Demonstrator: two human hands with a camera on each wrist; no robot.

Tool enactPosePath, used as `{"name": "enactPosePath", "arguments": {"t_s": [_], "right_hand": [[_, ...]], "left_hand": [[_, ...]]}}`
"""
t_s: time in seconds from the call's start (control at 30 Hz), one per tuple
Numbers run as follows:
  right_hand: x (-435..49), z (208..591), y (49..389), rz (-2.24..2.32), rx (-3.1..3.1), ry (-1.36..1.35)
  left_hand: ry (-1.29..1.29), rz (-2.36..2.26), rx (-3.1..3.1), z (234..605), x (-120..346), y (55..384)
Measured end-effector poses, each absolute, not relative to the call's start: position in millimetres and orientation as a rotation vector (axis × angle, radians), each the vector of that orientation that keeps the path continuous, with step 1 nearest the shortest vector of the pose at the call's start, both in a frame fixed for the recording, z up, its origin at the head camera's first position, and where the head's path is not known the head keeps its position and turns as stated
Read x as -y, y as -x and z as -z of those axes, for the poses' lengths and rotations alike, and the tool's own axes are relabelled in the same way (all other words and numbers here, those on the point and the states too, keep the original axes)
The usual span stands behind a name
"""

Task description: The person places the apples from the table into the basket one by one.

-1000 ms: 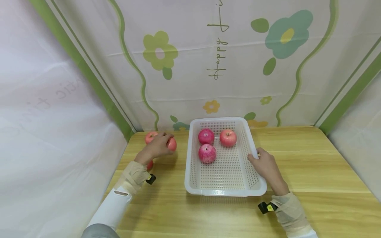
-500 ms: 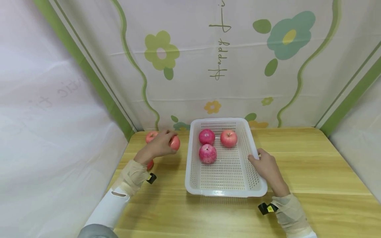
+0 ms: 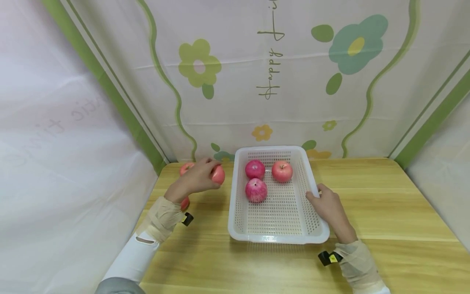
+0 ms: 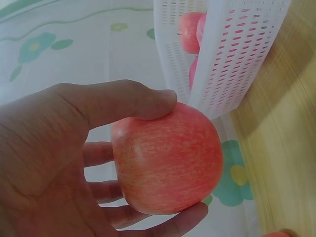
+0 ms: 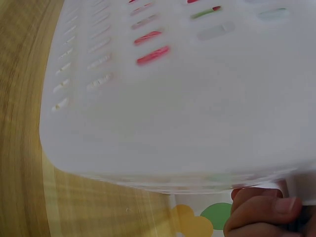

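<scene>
My left hand (image 3: 198, 178) is about half open, curved round a red apple (image 3: 218, 174), with the thumb across one side and the fingertips spread along the other. The apple is just left of the white plastic basket (image 3: 269, 237), near its side but apart from it. In the left wrist view, the apple's smooth, streaked skin faces me.

My right hand (image 3: 328, 206) grips the right side of the basket, thumb over the rim and fingers bent on the outside; the right wrist view shows only those bent fingers, close to the slotted wall.

Inside the basket, towards the far end, are three fruits. A deep pink fruit (image 3: 255, 169) sits at the far left, a streaked pink fruit (image 3: 256, 190) lies just in front of it, and a paler apple (image 3: 282, 171) rests to their right with its stem up. The near part of the basket's perforated floor shows bare.

Two more fruits lie on the wooden table (image 3: 385, 204), each partly hidden by my left hand and wrist: a far apple (image 3: 185, 168) beyond it and a near red fruit (image 3: 185, 203) on this side. A flowered cloth (image 3: 235, 98) hangs behind the table.
</scene>
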State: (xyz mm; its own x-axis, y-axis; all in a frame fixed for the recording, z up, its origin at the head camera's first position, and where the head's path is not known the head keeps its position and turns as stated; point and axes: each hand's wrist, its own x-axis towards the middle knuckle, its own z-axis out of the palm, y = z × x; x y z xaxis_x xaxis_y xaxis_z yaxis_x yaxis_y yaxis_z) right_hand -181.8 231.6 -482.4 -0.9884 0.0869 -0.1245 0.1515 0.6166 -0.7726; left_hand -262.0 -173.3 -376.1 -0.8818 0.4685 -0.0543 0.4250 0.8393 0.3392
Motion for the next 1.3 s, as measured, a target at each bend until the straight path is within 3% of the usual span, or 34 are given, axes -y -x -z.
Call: {"name": "enactPosePath", "arguments": {"t_s": [1.3], "right_hand": [[-229.8, 481.5, 180.7, 1.334, -2.754, -0.224]], "left_hand": [[-0.793, -0.541, -2.788, 364.6, 135.6, 262.7]]}}
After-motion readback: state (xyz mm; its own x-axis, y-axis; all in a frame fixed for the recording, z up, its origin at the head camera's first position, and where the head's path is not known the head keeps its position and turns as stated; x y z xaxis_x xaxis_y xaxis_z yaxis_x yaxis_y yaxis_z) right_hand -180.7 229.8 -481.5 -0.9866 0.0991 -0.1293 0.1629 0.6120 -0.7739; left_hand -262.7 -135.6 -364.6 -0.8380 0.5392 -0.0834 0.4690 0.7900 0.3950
